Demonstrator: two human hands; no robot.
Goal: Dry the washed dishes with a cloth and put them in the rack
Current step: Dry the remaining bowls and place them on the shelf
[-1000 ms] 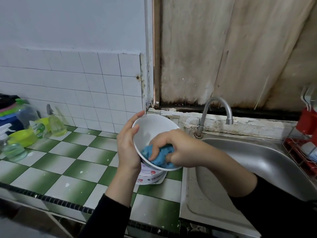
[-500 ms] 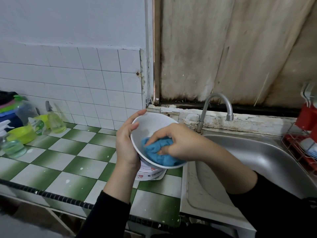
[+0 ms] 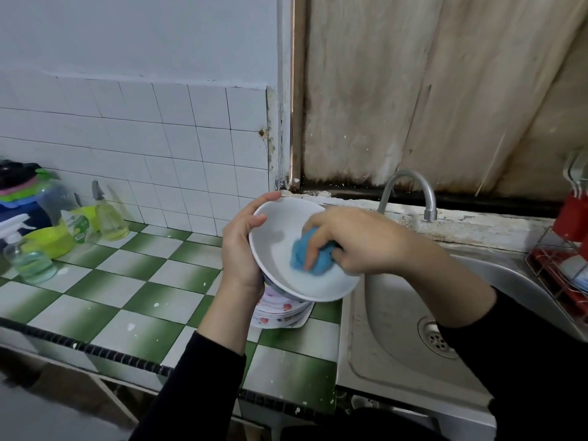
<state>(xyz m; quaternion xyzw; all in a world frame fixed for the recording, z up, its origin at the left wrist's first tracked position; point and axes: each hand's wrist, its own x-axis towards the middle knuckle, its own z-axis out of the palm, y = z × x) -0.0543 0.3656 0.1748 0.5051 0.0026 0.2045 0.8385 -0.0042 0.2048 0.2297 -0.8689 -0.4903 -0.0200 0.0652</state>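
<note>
bowl [image 3: 280, 237] in left hand [image 3: 241, 246] | cloth [image 3: 310, 253] under right fingers [image 3: 318, 246]

I see a green/white checked tile counter [image 3: 136, 294] w/ black trim along its front edge. A stack of patterned plates [image 3: 280, 315] sits on it, just beside the steel sink [image 3: 397, 329] set into its rt side. Far left, near the wall, close together: clear pump bottle [image 3: 30, 264], lime basin [image 3: 51, 240], green-label bottle [image 3: 78, 226], yellowish spray bottle [image 3: 109, 218]. Red wire rack [image 3: 560, 268] at far rt, past the sink.
</note>
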